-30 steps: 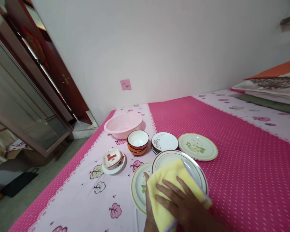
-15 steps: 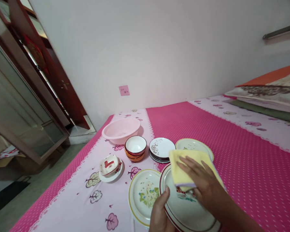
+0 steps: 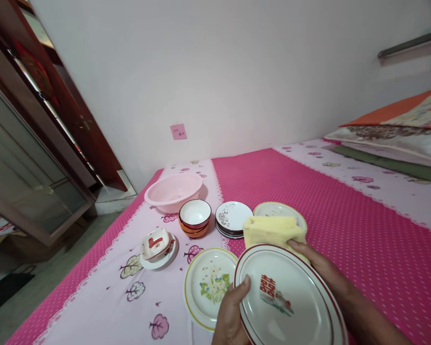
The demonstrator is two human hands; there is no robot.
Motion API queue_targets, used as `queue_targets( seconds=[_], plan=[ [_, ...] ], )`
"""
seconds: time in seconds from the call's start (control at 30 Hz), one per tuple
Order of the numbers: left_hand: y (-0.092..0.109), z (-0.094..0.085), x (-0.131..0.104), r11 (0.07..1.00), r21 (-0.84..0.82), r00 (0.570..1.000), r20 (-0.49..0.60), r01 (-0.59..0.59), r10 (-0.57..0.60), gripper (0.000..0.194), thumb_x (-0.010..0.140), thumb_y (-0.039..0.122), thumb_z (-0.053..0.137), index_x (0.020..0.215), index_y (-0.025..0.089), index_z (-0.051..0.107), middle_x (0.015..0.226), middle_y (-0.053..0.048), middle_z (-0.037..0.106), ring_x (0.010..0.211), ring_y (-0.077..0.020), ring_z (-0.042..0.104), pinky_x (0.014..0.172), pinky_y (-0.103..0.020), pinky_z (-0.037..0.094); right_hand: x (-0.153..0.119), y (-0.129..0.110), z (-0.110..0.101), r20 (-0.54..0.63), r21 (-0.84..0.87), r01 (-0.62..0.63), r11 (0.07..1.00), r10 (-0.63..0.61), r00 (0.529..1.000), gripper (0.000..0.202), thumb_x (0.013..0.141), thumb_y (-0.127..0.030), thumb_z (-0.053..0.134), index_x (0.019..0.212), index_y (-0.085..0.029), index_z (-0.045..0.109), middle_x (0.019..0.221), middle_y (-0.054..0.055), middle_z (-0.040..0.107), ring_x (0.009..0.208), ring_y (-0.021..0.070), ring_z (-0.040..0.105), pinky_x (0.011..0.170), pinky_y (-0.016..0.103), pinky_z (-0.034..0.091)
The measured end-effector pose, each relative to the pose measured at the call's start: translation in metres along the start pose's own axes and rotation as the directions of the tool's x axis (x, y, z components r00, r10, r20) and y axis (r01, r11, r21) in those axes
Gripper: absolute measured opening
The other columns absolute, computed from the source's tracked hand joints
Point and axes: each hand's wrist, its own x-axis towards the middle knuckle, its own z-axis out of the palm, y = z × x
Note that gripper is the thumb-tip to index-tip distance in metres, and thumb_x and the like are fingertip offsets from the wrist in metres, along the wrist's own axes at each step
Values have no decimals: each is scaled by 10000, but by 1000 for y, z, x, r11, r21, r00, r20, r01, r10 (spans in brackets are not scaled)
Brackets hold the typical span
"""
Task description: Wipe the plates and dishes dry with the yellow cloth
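Note:
A white plate with dark red rim lines and a red printed motif [image 3: 290, 302] is held tilted toward me. My left hand [image 3: 233, 309] grips its left edge, thumb on the face and the other fingers underneath. My right hand [image 3: 309, 254] is closed on a folded yellow cloth [image 3: 271, 232] just beyond the plate's far rim. Most of the right hand's fingers are hidden behind the cloth and plate. To the left lies a yellow-rimmed plate with a flower print [image 3: 213, 287]. Another yellow-rimmed plate [image 3: 282, 209] lies partly covered from view by the cloth.
A pink basin [image 3: 174, 191] stands near the wall. In front of it are stacked bowls [image 3: 195, 215], a stack of small plates [image 3: 233, 217], and a square dish [image 3: 154, 243] on a white plate. Folded bedding [image 3: 398, 134] lies at the right on the pink bedspread [image 3: 366, 254].
My right hand has moved the cloth off the plate's face to beyond its far rim, uncovering the red print. My left hand still holds the plate. The view has shifted slightly right.

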Motion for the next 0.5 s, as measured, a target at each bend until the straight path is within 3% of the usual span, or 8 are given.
queue_targets(
  seconds=[0.13,0.3,0.5],
  plan=[
    [5,5,1,997,-26,995,-75,-75,72,381,852,303,752,1117,29,744,977,-215,812,1053,-392,752,1016,-546,557,5,7,2,43,210,-186,960,181,983,448,788,-412,727,1175,-187,743,1042,99,821,1016,347,771,951,472,603],
    [11,8,4,982,-118,980,-147,-149,131,400,902,331,704,1141,11,726,1057,-240,796,1114,-397,730,1023,-554,562,16,17,2,-84,254,-14,967,36,996,430,738,-392,775,1129,-216,753,1086,73,815,1121,339,736,1023,466,577],
    [12,-1,16,930,-199,927,-284,-308,246,468,902,293,710,1283,27,660,1180,-239,766,1208,-364,689,1041,-500,568,9,49,13,-243,14,154,988,-146,959,445,724,-478,791,1113,-264,754,1175,68,790,1222,342,682,1047,451,566]
  ],
)
